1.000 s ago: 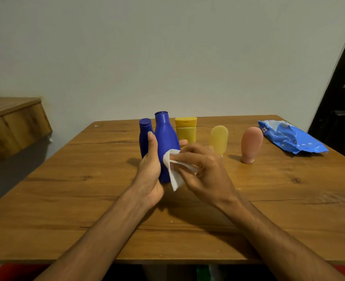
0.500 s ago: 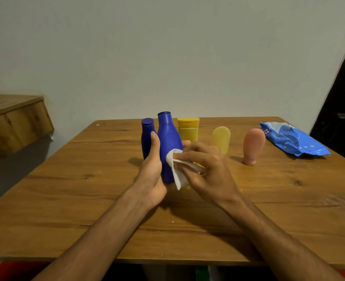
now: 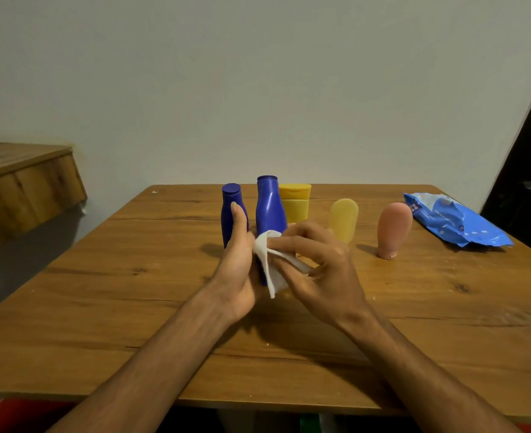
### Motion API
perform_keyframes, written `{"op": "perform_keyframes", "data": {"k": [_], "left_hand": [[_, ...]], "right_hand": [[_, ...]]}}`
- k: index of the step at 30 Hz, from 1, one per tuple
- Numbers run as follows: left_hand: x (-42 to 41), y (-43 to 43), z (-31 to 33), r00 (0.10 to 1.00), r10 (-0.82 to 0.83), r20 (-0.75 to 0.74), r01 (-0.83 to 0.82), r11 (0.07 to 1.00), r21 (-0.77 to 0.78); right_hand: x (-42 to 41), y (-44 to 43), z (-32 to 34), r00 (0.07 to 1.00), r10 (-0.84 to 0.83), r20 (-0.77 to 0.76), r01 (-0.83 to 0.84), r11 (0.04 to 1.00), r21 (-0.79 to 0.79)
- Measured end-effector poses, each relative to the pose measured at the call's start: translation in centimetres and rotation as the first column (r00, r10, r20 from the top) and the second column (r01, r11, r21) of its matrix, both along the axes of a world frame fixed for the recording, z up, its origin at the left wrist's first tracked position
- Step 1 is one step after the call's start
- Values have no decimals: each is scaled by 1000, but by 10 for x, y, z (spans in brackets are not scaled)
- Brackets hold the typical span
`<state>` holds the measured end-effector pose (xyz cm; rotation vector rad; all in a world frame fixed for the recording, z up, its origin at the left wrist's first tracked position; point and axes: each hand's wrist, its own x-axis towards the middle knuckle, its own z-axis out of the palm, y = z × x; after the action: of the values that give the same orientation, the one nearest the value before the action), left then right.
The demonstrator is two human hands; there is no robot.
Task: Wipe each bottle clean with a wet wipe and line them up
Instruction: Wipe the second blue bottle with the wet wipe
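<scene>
While the left hand (image 3: 236, 270) grips the lower half of the taller blue bottle (image 3: 269, 207), thumb pointing up along its left side, the right hand (image 3: 323, 270) pinches a white wet wipe (image 3: 268, 264) between thumb and fingers and presses it against the front of that bottle. Whether the bottle's base touches the surface (image 3: 101, 307) cannot be told, since both hands and the wipe cover it; it is held upright near the middle, a little toward the far edge. Just behind the left thumb stands a shorter blue bottle (image 3: 230, 210), also upright. To the right of the held bottle and slightly behind it is a yellow bottle (image 3: 295, 201) with a wide yellow cap. Further right, apart from each other, a pale yellow tube (image 3: 345, 220) and a pink tube (image 3: 394, 228) stand upright, the pink one with its narrow end down. Near the far right corner lies a crumpled blue pack of wipes (image 3: 454, 225). A wooden ledge (image 3: 23, 182) juts from the wall (image 3: 258, 89) beyond the left edge
</scene>
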<state>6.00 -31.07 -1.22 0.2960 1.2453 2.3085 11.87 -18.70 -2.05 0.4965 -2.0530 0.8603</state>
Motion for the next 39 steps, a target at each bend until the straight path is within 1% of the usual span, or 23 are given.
{"op": "perform_keyframes", "data": {"k": [4,8,10,13,18,22,25,31,35,39], "left_hand": [[-1,-3,-1,996,-86,-33,87,996,31],[-3,-3,2,997,-77,-31,78,996,37],[-5,-3,2,998,-56,-40,57,998,28],[-5,-4,1,999,-23,-34,24,1000,18],[-8,-6,1,999,39,27,-41,997,63],[-5,-4,2,997,71,33,-74,991,113],[-3,-4,5,999,36,21,-39,988,151],[-1,-6,7,996,-89,-21,91,972,218],[1,-5,5,995,-94,-19,95,981,168],[4,-2,3,999,-52,-7,53,989,140]], "right_hand": [[1,-1,-2,999,1,-33,3,995,102],[1,1,-3,992,-94,-86,104,987,124],[1,1,-2,987,-132,-96,141,985,97],[2,1,1,990,-105,-92,107,994,21],[3,1,4,991,-112,-76,104,990,-95],[2,2,5,994,-97,-45,88,982,-165],[1,3,5,992,-120,-36,112,977,-182],[-1,11,8,984,-178,-13,171,962,-214],[0,9,9,983,-181,-10,174,958,-227],[-1,7,5,984,-175,11,174,967,-184]]}}
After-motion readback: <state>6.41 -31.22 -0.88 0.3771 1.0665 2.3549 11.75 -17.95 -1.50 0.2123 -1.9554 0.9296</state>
